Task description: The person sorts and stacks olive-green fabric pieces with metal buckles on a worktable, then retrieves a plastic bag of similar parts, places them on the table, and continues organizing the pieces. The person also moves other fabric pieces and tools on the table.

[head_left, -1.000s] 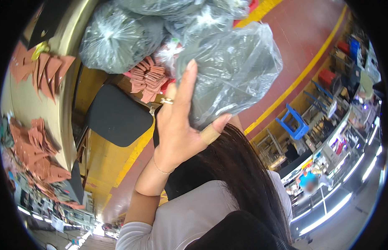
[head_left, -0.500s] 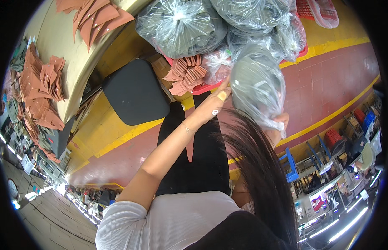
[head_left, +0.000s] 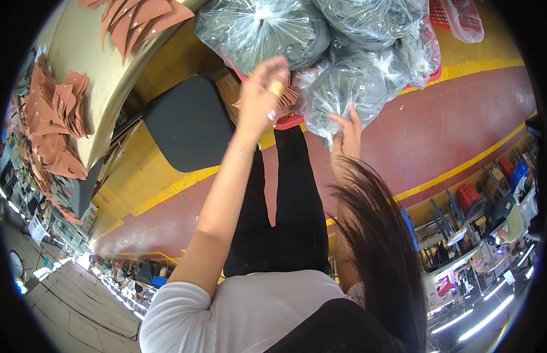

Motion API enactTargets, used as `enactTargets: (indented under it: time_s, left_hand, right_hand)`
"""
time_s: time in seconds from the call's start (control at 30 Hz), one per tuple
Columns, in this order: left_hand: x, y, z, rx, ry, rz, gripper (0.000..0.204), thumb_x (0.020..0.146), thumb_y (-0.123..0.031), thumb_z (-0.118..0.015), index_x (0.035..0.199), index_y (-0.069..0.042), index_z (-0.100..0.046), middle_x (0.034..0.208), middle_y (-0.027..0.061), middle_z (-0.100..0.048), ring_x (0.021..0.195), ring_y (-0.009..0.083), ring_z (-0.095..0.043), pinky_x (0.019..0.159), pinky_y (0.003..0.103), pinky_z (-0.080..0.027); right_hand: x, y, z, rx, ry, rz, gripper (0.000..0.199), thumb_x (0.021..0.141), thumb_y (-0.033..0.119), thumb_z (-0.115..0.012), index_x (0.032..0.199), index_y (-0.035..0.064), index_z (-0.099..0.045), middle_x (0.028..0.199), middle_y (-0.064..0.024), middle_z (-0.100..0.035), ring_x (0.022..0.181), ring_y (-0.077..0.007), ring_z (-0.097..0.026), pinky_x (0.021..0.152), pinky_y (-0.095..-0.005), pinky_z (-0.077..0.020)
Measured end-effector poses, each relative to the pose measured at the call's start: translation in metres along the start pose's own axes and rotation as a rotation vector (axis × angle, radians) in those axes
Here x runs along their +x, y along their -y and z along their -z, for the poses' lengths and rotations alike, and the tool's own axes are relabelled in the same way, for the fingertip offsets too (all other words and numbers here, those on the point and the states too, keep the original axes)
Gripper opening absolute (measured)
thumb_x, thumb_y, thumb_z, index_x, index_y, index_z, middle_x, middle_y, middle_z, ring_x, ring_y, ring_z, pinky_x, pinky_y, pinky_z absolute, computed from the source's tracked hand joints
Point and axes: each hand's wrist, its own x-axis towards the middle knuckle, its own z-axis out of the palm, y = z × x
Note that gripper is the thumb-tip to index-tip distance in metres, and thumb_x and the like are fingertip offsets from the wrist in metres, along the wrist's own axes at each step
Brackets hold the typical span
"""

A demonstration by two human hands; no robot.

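Observation:
A clear plastic bag (head_left: 343, 88) of dark grey-green pieces rests on the pile in front of me. My right hand (head_left: 348, 134) lies against its near side, thumb and fingers apart; the knotted end hangs beside the thumb. To the left, my left hand (head_left: 263, 88) is raised over a bundle of rust-coloured cut pieces (head_left: 288, 100), partly hiding it. Its fingers are smeared by motion, so their grip cannot be read. Behind them sit larger tied bags (head_left: 264, 35) and another bag (head_left: 373, 20) in a red crate (head_left: 290, 122).
A black square stool or chair seat (head_left: 188, 126) stands left of my legs. Beyond it, a pale curved table (head_left: 103, 76) carries rust-coloured cut pieces (head_left: 132, 23). A red basket with a plastic liner (head_left: 461, 23) stands far right. Yellow lines mark the red floor (head_left: 450, 123).
The plastic bag has moved left and back onto the pile. My right hand went forward with it and loosened from its neck. My left hand left the bag and swung left over the rust-coloured pieces.

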Motion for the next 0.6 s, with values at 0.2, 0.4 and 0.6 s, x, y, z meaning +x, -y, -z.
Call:
enactTargets:
  time_s: [0.2,0.4,0.6]
  left_hand:
    - [0.059,-0.006,0.031,1.109,-0.02,-0.543,0.043,0.086,-0.027,-0.065,0.128,-0.028,-0.06,0.139,0.0139,-0.046,0.127,0.0353,-0.04,0.106,0.049,-0.029]
    - [0.065,0.005,0.026,1.384,0.013,-0.512,0.06,0.081,-0.028,-0.068,0.137,-0.035,-0.05,0.143,0.0147,-0.04,0.133,0.0384,-0.031,0.103,0.059,-0.026]
    - [0.006,-0.003,-0.024,1.06,-0.039,-0.595,0.061,0.077,-0.036,-0.074,0.131,-0.018,-0.056,0.13,0.0184,-0.045,0.121,0.0387,-0.039,0.101,0.054,-0.031]
  right_hand:
    - [0.001,0.002,0.004,0.322,-0.047,-0.16,0.052,0.08,-0.012,-0.038,0.129,0.0002,-0.048,0.139,-0.018,-0.048,0.134,-0.0304,-0.044,0.103,-0.037,-0.0411]
    - [-0.001,0.011,0.013,0.105,-0.099,0.03,0.041,0.084,-0.007,-0.049,0.125,0.0004,-0.051,0.133,-0.0174,-0.052,0.125,-0.0308,-0.05,0.105,-0.038,-0.0379]
    - [-0.003,0.011,0.018,-0.017,-0.31,-0.026,0.037,0.087,0.012,-0.064,0.121,0.0033,-0.055,0.126,-0.0171,-0.051,0.118,-0.0328,-0.045,0.103,-0.0421,-0.0336]
